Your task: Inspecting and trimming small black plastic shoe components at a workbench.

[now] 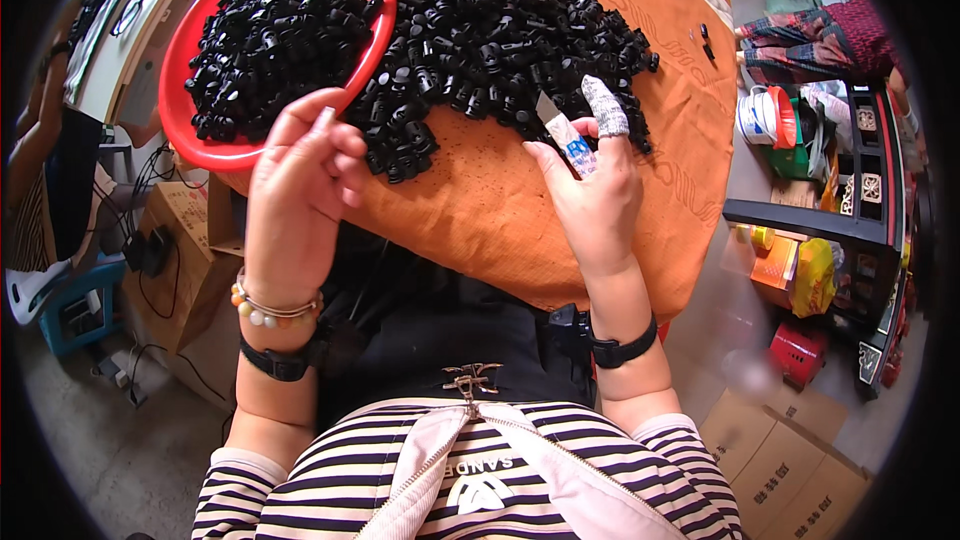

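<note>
A big heap of small black plastic parts (500, 35) lies on an orange cloth (510, 220) spread over a table. A red round basin (195, 140) at the left holds more of the same black parts (275, 35). My left hand (300, 185) hovers at the basin's near rim, fingers curled inward; whether a part sits in them I cannot tell. My right hand (590, 190) grips a small knife (562, 135) with a taped handle, blade pointing up toward the heap. Its forefinger wears a wrapped white guard (605, 105).
A cardboard box (185, 240) stands below the table at left, beside a blue stool (70, 305) and cables. At right are a dark shelf (860, 200) with bags and containers, plus flat cartons (790, 465) on the floor. A person's arm (40, 90) shows at far left.
</note>
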### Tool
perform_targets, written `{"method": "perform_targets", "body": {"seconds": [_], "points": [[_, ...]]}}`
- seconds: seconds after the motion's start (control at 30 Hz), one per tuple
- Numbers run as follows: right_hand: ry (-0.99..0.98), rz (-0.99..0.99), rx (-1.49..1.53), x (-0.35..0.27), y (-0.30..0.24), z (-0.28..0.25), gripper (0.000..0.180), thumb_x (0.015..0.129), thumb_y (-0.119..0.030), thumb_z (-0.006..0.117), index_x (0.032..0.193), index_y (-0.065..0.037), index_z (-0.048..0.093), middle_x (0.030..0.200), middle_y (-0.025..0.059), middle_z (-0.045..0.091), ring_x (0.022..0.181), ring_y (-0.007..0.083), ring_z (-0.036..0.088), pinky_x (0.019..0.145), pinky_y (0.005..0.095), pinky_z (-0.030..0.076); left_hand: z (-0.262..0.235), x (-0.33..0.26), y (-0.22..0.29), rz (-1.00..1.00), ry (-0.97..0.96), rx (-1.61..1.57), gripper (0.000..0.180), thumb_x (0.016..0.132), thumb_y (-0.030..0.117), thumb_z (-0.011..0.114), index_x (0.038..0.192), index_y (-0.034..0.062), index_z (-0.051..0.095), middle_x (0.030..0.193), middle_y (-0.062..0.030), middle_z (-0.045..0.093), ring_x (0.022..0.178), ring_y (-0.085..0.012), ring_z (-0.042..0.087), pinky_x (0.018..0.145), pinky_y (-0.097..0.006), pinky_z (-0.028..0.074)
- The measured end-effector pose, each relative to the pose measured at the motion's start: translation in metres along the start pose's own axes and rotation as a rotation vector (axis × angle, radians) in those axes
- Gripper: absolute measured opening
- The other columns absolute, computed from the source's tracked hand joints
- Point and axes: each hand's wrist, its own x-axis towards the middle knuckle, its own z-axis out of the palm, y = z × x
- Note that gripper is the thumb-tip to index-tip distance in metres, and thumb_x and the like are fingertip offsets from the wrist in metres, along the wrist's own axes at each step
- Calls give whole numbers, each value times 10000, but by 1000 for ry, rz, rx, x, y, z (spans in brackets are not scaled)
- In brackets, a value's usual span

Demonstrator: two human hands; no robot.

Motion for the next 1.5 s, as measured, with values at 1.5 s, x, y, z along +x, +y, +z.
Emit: {"method": "perform_targets", "body": {"seconds": [1.5], "points": [[-561,258,1054,-23,-50,-4,393,841,-46,599,1197,24,450,952,74,615,860,72,572,740,198,462,23,-13,-33,-438,-268,-369,117,934,218,449,1023,141,451,657,45,458,521,-14,316,450,-167,235]]}}
